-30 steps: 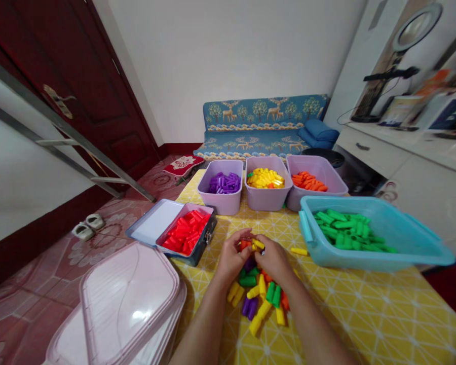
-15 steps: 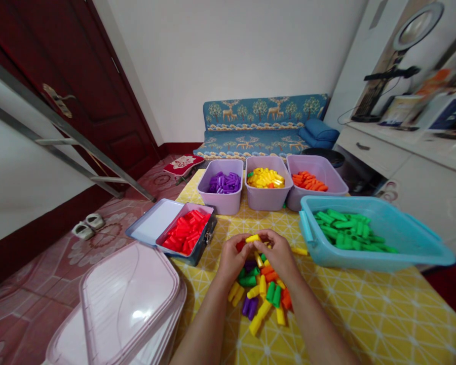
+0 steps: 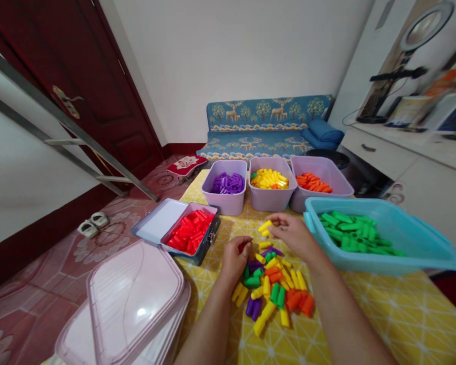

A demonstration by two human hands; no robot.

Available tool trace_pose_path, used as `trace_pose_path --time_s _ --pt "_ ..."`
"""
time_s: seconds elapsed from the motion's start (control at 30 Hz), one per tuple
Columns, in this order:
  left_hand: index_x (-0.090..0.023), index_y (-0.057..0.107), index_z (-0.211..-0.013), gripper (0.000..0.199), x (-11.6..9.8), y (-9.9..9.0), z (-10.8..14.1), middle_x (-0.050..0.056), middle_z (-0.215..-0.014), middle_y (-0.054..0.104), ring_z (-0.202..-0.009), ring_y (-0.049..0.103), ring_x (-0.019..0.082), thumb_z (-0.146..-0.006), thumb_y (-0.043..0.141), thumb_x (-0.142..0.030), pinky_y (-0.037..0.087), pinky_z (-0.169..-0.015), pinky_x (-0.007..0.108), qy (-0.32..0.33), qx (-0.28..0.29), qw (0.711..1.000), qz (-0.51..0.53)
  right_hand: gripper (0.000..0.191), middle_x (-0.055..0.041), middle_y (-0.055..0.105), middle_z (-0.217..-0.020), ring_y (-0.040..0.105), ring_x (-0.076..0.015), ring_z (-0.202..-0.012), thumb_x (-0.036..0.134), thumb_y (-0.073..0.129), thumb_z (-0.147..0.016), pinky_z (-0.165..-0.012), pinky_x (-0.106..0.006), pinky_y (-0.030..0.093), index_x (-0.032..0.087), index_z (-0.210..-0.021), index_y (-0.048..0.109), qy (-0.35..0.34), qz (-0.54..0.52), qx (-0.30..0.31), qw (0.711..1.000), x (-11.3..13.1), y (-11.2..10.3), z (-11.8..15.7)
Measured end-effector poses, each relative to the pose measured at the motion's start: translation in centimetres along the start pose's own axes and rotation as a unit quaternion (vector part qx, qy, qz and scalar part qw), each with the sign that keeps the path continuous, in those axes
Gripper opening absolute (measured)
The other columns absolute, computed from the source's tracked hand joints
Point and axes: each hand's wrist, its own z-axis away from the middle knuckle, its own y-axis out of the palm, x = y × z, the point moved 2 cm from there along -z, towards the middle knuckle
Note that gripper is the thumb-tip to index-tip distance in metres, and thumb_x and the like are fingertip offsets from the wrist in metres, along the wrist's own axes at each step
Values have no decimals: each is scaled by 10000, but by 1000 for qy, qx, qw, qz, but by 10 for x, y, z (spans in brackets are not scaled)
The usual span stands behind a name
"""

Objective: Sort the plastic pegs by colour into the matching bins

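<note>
My right hand [image 3: 289, 230] pinches a yellow plastic tube piece [image 3: 265, 225] above the far end of a mixed pile; it looks like a joined pair. My left hand [image 3: 235, 256] is curled at the pile's left edge, and what its fingers hold, if anything, is hidden. Between my forearms lies the loose pile, with yellow tubes [image 3: 264, 318], green tubes [image 3: 277, 295], orange tubes [image 3: 299, 301] and purple tubes [image 3: 254, 307]. A few yellow ones lie just below my right fingers.
Behind the pile stand lilac bins of purple [image 3: 228, 183], yellow [image 3: 269, 178] and orange pieces [image 3: 313, 182]. A turquoise tub [image 3: 387, 261] of green pieces is right. Left are an open tin [image 3: 201, 256] of red pieces and stacked lids [image 3: 137, 299]. A ladder [image 3: 72, 121] leans beyond.
My hands have parted from around the yellow piece. The right hand moved right and away with it, while the left stays at the pile's left side. More of the pile shows.
</note>
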Motion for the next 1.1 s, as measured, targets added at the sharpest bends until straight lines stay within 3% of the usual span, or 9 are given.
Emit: trace_pose_path --time_s 0.1,0.2,0.4,0.5,0.6,0.7,0.87,1.0,1.1 --pt "-185 728 -905 200 0 0 0 75 -902 729 -861 646 209 -781 575 -217 487 -831 362 3 2 1000 -9 519 -98 636 -1181 672 -210 -947 329 685 -678 -779 -340 547 212 -1171 575 -67 -137 -126 980 13 -4 -11" --pt "-188 729 -900 195 2 2 -1 75 -901 728 -855 647 210 -786 573 -217 486 -825 359 8 0 1000 -16 489 -113 619 -1212 647 -228 -1037 348 689 -703 -860 -370 523 209 -1157 569 -79 -152 -159 972 13 0 -7" --pt "-186 717 -917 211 -4 1 1 80 -917 717 -868 640 213 -789 551 -168 480 -826 361 13 -3 1000 -15 280 -90 719 -897 695 -221 -774 350 650 -702 -682 -346 557 167 -913 662 23 -52 -38 998 -11 23 19" --pt "-215 706 -965 268 -26 0 0 75 -975 694 -956 611 227 -771 548 -117 454 -886 373 70 -19 997 -23 238 -79 727 -901 690 -216 -788 297 626 -712 -700 -344 555 179 -911 684 15 -7 2 1000 -11 27 30" --pt "-231 682 -1056 336 -56 2 -11 84 -1049 662 -1013 585 239 -786 527 -103 435 -929 382 122 -24 992 -29 221 -59 731 -906 684 -212 -805 256 604 -732 -708 -329 548 203 -919 708 -18 55 39 998 4 16 31" --pt "-215 642 -1143 424 -83 10 -42 103 -1127 626 -1086 549 257 -773 502 -63 407 -979 396 177 -35 982 -58 195 -44 737 -852 680 -216 -756 241 609 -732 -683 -325 535 217 -884 730 -64 151 28 986 28 -11 11" --pt "-177 641 -1131 395 -107 30 -130 101 -1142 615 -1116 535 244 -778 496 -75 399 -1012 369 233 -5 954 -190 179 -42 740 -816 678 -204 -768 178 600 -732 -734 -308 515 190 -846 737 -124 332 -39 934 51 -56 -64" --pt "-158 588 -1206 394 -108 43 -195 122 -1138 609 -1116 544 236 -844 443 -102 429 -981 350 194 45 903 -382 260 -60 737 -980 670 -184 -912 138 556 -782 -798 -252 490 169 -979 723 -95 479 -24 872 46 -68 -124" --pt "-153 568 -1230 437 -99 49 -223 136 -1146 601 -1097 568 228 -813 474 -61 444 -959 322 190 114 865 -450 288 -47 736 -1006 665 -179 -955 96 563 -764 -797 -221 481 193 -975 733 -75 523 11 849 34 -66 -155"
